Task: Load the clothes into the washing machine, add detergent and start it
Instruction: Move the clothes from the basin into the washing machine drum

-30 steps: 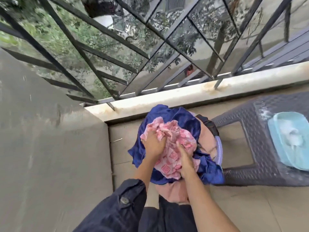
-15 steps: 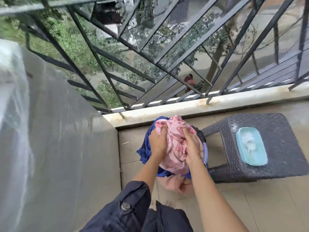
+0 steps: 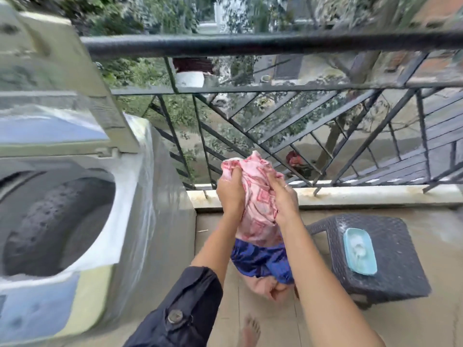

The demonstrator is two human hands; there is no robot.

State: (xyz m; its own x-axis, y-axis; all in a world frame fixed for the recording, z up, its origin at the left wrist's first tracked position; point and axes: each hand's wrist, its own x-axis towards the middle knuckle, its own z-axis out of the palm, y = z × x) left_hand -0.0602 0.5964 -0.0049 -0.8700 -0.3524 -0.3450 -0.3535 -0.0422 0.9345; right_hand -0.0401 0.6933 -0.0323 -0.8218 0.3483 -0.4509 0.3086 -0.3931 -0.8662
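Both my hands grip a bundle of clothes held up in the air in front of the railing. My left hand (image 3: pixel 229 196) and my right hand (image 3: pixel 284 200) clutch the pink patterned cloth (image 3: pixel 255 194) at its top. A blue garment (image 3: pixel 260 259) and a peach one (image 3: pixel 265 288) hang below it. The top-loading washing machine (image 3: pixel 140 196) stands to the left with its lid (image 3: pixel 57 78) raised and its dark drum (image 3: pixel 52 221) open, apart from the bundle.
A dark woven stool (image 3: pixel 390 249) stands at the right with a light-blue dish of white powder (image 3: pixel 359 250) on it. A metal balcony railing (image 3: pixel 250 43) and a low ledge (image 3: pixel 350 191) close the far side. My bare foot (image 3: pixel 249 331) is on the tiled floor.
My hands have lifted the bundle of clothes up off the floor to chest height. The view has swung left and up, so the machine's open drum now shows.
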